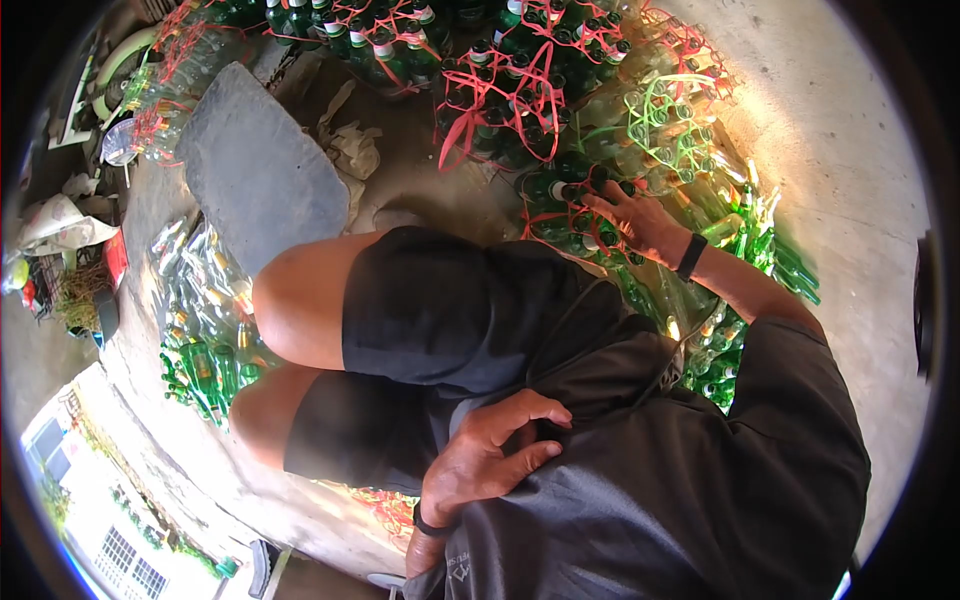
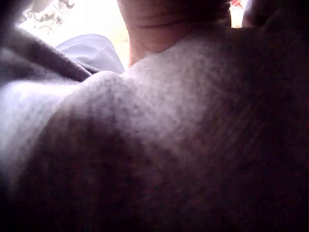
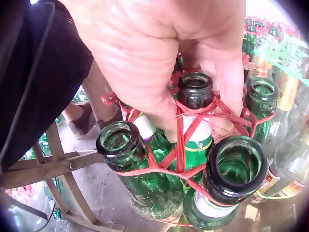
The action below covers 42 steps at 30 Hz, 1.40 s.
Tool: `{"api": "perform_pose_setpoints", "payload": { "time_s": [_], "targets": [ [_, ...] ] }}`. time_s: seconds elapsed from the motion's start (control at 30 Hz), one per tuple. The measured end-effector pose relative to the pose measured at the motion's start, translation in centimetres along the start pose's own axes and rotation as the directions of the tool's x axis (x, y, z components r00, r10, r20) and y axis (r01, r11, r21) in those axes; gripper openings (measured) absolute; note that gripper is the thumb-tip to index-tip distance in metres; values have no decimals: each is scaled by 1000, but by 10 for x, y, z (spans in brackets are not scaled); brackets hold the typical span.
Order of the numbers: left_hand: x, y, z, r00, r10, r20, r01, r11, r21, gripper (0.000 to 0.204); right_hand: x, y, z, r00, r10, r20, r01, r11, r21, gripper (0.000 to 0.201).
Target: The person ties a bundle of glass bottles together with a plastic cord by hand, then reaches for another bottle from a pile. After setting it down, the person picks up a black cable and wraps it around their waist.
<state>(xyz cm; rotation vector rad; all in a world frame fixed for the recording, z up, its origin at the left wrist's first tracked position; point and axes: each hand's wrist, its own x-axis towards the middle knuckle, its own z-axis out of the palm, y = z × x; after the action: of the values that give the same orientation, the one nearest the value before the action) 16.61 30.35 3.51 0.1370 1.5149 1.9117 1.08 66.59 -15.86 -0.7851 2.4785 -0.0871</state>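
Note:
My right hand (image 1: 640,220) reaches down among green glass bottles at the upper right of the head view. Close up in the right wrist view, its thumb and fingers grip round the neck of the middle green bottle (image 3: 195,89), among strands of red plastic twine (image 3: 180,145). That twine ties several open-mouthed bottles into an upright bundle; two near ones, a left bottle (image 3: 120,145) and a right bottle (image 3: 236,169), show their rims. My left hand (image 1: 490,445) rests on the lap, fingers loosely bent, with nothing held. Dark cloth fills most of the left wrist view.
More red-tied bottles (image 1: 505,100) stand ahead, with a green-tied clear bundle (image 1: 670,125) beside them. Loose bottles (image 1: 200,290) lie past the knees. A grey slab (image 1: 260,150) stands near the knees. A wooden frame (image 3: 63,169) is close to the bundle.

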Motion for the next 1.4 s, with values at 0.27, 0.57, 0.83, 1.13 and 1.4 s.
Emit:
{"api": "perform_pose_setpoints", "payload": {
  "time_s": [0.27,0.57,0.83,1.13,1.4],
  "targets": [
    [2,0,-1,1000,18,1,-18,1000,-3,39,-9,-8,-6,1000,25,-13,-25,1000,10,108],
    [3,3,-4,1000,12,-11,-11,1000,19,36,-27,-4,-44,974,27,-226,35,963,269,75],
    [0,4,-4,999,37,-34,-36,999,20,32,-17,13,-19,907,256,-333,-177,952,250,67],
    [-4,3,-2,995,59,-85,-59,998,3,31,1,31,-1,908,348,-235,-307,932,195,36],
    [-4,2,-1,993,26,-112,-26,1000,-4,28,-11,-7,-51,885,268,-381,-220,962,164,55]
  ]
}}
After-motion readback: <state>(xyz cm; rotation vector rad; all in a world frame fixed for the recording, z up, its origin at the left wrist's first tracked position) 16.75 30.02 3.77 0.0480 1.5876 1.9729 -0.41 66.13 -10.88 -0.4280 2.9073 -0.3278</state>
